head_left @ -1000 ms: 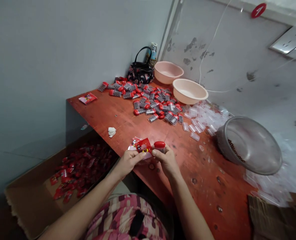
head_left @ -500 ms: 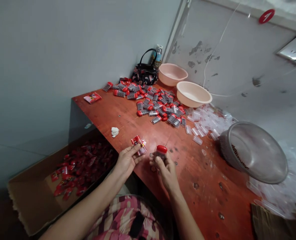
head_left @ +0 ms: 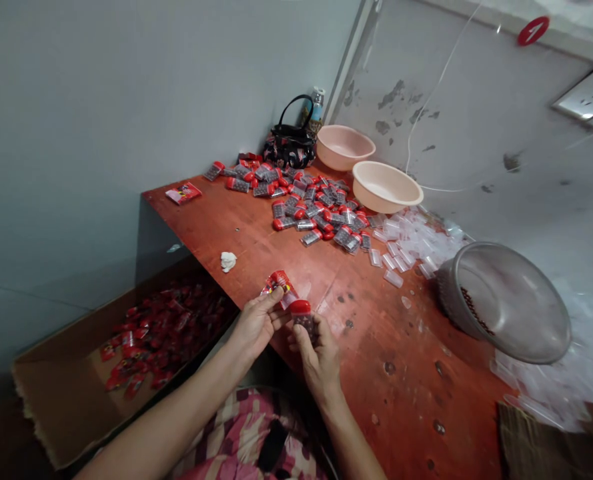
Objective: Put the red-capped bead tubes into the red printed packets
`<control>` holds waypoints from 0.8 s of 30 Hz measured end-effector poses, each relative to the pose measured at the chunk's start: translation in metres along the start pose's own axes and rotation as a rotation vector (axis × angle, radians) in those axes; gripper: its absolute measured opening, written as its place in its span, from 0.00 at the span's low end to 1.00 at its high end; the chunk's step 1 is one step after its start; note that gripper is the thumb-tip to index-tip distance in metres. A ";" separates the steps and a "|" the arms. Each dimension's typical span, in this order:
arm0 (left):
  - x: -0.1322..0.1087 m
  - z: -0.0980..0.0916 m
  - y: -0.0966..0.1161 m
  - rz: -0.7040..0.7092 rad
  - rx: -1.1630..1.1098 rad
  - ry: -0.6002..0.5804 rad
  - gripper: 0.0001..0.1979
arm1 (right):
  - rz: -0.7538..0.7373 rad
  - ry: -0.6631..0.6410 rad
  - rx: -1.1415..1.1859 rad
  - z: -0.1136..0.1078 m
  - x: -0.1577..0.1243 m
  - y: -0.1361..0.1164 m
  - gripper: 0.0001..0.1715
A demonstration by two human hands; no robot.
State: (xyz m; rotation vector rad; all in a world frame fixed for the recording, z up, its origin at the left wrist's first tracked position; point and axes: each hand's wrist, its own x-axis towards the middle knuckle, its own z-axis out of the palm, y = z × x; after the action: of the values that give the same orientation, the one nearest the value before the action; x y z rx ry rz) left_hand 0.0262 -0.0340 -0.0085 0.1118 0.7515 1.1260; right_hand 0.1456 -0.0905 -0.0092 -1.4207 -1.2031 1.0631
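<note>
Near the table's front edge, my left hand (head_left: 260, 320) pinches a red printed packet (head_left: 281, 283) between thumb and fingers. My right hand (head_left: 317, 353) is closed around a small clear container (head_left: 303, 317) with a red cap and dark contents. The red cap is right at the packet's lower end; whether they touch I cannot tell. Beyond my hands lies a heap of similar filled, red-capped containers (head_left: 311, 207). A cardboard box (head_left: 61, 387) with many red packets (head_left: 161, 333) stands low on the left.
The red table (head_left: 226, 220) bears a white crumpled piece (head_left: 228, 261), a flat red packet (head_left: 183, 193), a black handbag (head_left: 289, 148), a pink basin (head_left: 345, 147) and a cream basin (head_left: 386, 187). Clear empty containers (head_left: 406, 240) and a grey basin (head_left: 506, 303) are at the right.
My right hand has moved left with the container, bringing its cap up to the packet. The packet in my left hand is turned and shows more of its red side.
</note>
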 end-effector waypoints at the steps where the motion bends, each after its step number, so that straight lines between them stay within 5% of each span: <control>1: 0.000 -0.001 0.000 0.002 0.005 0.004 0.06 | 0.000 0.016 0.005 0.000 0.000 0.000 0.17; 13: -0.004 0.006 0.000 0.016 0.042 -0.046 0.06 | 0.027 0.030 0.030 0.003 0.000 -0.002 0.16; 24: -0.004 0.009 0.004 0.134 0.300 -0.132 0.10 | 0.052 0.031 0.097 0.005 0.003 0.000 0.18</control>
State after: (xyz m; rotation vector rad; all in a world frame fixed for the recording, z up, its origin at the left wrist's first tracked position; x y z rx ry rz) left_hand 0.0277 -0.0328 0.0018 0.4913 0.7994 1.1139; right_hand 0.1407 -0.0871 -0.0104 -1.3943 -1.0832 1.1162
